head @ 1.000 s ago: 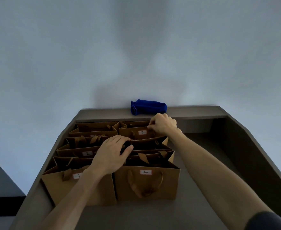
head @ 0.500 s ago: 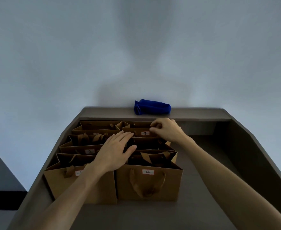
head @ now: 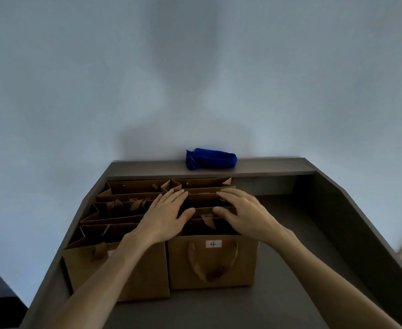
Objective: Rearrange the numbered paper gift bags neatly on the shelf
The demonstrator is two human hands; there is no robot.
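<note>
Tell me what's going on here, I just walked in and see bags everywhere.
A person is tidying brown paper gift bags packed in two columns on a grey shelf. The left hand and right hand lie flat, fingers straight, on the top edges of the bags in the right column, behind the front bag labelled 4. Neither hand grips anything. A rolled blue cloth lies on the ledge behind.

I'm at a plain storage corner — it could be a shop's back room or an office: a grey shelf (head: 290, 233) against a bare pale wall (head: 195, 79), with labelled brown paper bags (head: 209, 264) in rows.
</note>
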